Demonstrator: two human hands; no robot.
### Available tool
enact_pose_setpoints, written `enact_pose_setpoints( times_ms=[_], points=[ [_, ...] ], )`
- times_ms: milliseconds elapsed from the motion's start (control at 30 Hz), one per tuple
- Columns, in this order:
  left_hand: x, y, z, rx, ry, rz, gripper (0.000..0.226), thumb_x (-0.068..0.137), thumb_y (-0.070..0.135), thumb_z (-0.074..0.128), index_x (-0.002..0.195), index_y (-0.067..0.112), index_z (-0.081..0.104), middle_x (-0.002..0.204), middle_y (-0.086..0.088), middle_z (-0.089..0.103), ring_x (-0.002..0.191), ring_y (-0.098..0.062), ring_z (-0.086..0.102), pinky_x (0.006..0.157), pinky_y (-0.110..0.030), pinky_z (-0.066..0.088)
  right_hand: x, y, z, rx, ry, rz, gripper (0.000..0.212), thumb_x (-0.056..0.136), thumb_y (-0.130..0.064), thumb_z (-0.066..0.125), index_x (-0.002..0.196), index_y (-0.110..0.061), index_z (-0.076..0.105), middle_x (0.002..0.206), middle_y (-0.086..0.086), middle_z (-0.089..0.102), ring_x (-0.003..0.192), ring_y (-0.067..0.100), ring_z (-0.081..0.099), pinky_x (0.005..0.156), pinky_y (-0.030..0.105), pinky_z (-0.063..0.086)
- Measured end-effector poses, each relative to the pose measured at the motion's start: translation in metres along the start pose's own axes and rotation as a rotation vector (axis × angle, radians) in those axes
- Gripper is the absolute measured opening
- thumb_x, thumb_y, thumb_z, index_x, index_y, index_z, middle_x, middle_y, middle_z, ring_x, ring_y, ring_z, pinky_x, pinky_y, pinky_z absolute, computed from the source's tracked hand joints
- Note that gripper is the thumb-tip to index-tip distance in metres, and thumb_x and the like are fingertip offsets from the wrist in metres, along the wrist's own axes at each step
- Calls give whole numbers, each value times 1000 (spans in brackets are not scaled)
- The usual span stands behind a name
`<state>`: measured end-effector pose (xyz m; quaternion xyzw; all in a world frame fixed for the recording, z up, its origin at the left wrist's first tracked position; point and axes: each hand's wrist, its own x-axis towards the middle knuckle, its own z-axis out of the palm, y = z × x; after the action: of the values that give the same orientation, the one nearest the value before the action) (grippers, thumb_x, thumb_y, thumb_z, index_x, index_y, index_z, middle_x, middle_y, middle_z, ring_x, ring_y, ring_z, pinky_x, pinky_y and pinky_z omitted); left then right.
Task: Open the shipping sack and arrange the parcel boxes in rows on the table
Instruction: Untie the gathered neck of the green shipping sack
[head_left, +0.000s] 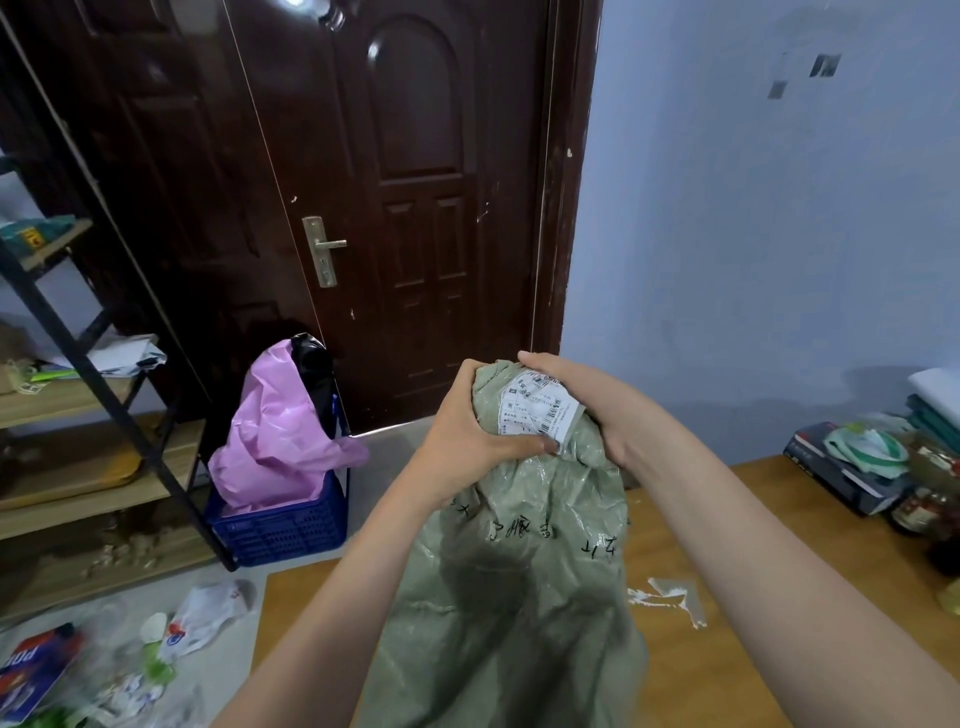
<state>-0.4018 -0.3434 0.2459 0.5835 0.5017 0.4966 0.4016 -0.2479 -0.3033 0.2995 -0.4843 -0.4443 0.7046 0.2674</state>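
Observation:
A grey-green woven shipping sack (519, 582) stands upright on the wooden table (727, 649) in front of me, with black handwriting on its side. Its bunched top carries a white shipping label (535, 405). My left hand (467, 426) clasps the gathered neck from the left, thumb pressed on the label's lower edge. My right hand (587, 405) wraps the neck from the right and behind. The sack's mouth is closed. No parcel boxes show; whatever is inside is hidden.
A stack of books and a dark box with green and white items (862, 467) crowd the table's right end. Torn white tape (670, 597) sticks to the tabletop. A blue crate with a pink bag (280, 467), a shelf unit (78, 415) and floor litter lie left.

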Motion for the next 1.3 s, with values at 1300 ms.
enact_pose_setpoints(
  times_ms=[1300],
  points=[
    [-11,-12,-19,-151,-253,-18,118,63,6,89,149,47,19,147,11,44,131,-11,52,105,-40,48,0,27,3,-239,204,-622,32,73,-32,85,99,-23,68,91,-1,75,82,14,73,71,31,60]
  ],
)
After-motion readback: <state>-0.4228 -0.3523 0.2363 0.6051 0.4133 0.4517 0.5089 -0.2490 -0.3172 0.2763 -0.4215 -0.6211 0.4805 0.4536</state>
